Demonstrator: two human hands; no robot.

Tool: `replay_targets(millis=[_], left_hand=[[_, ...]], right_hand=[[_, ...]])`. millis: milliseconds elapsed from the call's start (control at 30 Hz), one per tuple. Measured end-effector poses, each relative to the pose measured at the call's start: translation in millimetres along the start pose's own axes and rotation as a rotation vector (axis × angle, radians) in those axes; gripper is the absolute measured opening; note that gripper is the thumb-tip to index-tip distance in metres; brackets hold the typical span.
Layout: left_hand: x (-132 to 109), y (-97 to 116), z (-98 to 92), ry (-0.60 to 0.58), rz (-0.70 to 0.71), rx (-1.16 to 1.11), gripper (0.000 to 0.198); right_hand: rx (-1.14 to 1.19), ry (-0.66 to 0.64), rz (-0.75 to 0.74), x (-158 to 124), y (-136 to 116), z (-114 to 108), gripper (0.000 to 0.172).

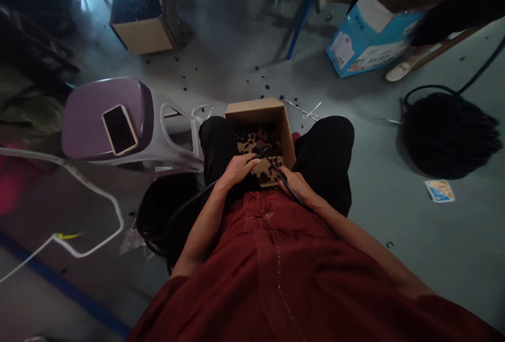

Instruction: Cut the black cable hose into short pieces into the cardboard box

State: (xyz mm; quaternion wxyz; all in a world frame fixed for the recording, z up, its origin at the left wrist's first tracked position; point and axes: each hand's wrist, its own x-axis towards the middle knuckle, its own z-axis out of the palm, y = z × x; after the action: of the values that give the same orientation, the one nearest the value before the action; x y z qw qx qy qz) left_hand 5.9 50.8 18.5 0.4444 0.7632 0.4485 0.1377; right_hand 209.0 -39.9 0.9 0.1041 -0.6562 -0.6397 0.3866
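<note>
A small open cardboard box (pixel 256 110) rests between my knees, with several small black parts lying on its floor. My left hand (pixel 235 169) is at the box's near left edge, fingers pinched on the end of a thin black cable (pixel 272 163). My right hand (pixel 296 184) sits at the near right edge, fingers curled round the same cable, which runs back over my lap. I wear a dark red top and black trousers.
A purple plastic stool (pixel 82 121) with a phone (pixel 119 129) on it stands to my left. A second cardboard box of black parts (pixel 142 13) is farther back. A coil of black cable (pixel 447 134) lies right. Another person's legs and a blue carton (pixel 366 42) are at the upper right.
</note>
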Motion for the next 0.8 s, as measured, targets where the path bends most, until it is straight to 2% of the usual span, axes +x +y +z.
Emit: replay_targets(millis=[300, 800], left_hand=[[-0.3, 1.0, -1.6, -0.013, -0.009, -0.015, 0.033], [1.3, 0.6, -1.8, -0.031, -0.011, -0.016, 0.033]], right_hand=[[-0.004, 0.010, -0.021, -0.7, -1.8, -0.3, 0.023], [-0.001, 0.041, -0.054, -0.8, 5.4, 3.4, 0.017]])
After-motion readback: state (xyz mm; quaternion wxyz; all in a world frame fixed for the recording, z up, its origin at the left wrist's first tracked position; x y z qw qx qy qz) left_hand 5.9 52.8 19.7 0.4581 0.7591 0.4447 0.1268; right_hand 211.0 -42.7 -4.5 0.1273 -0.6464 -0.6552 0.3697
